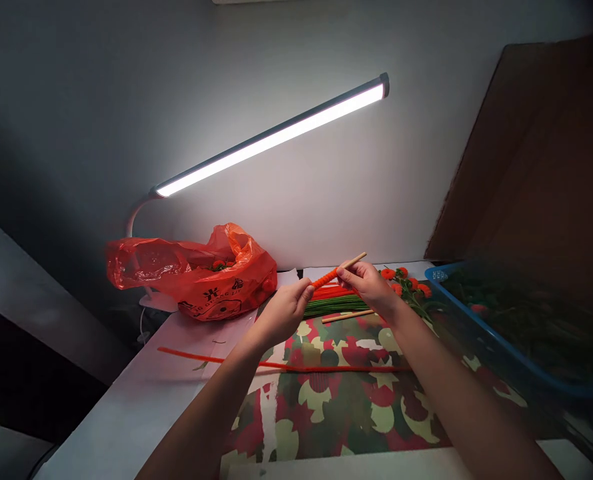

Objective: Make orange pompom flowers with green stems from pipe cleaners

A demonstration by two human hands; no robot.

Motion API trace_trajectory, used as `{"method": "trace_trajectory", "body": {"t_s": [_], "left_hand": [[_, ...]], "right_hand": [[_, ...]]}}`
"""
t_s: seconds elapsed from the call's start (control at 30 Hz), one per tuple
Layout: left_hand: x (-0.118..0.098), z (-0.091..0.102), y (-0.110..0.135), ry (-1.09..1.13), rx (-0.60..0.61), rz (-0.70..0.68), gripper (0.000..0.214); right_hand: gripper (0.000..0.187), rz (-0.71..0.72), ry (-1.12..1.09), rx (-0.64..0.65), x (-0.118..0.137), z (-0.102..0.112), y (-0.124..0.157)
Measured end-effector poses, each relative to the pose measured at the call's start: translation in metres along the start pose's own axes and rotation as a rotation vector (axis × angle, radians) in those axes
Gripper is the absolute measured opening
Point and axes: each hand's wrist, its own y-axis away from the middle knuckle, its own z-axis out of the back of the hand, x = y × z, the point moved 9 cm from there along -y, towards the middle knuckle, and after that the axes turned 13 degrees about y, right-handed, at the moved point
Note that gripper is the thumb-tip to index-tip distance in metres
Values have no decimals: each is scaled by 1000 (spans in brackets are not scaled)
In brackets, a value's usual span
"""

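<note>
A thin wooden stick (357, 259) slants up to the right between my hands, with an orange pipe cleaner (325, 278) wound round it in a tight coil. My left hand (289, 305) is closed on the coil's lower left end. Thumb and fingers of my right hand (369, 285) pinch the stick at the coil's upper right end. Behind and below my hands lie a bundle of orange pipe cleaners (333, 292) and a bundle of green pipe cleaners (339, 305). A single long orange pipe cleaner (296, 368) stretches across the table under my forearms.
A second wooden stick (346, 317) lies on the camouflage-patterned mat (321, 420). Orange pompom flowers (410, 283) rest at right, beside a blue basket (496, 333) of greenery. A red plastic bag (226, 280) stands at left, under a lit bar lamp (276, 140).
</note>
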Motion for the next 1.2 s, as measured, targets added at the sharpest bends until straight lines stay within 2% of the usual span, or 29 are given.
{"method": "trace_trajectory", "body": {"t_s": [0.3,0.4,0.67,1.07,1.2], "left_hand": [[-4,-11,4,-329,21,21,27],[-4,-14,4,-372,21,21,27],[-12,-12,5,-106,-71,-19,30],[-12,-9,6,83,-91,-34,33],[-11,-11,6,100,-58,-38,35]], "right_hand": [[27,-111,-55,146,-17,-8,4],[26,-138,-77,169,-17,-15,6],[26,-143,-135,200,-13,-30,7],[25,-121,-151,243,-10,-40,10],[25,-110,-141,255,-8,-43,11]]}}
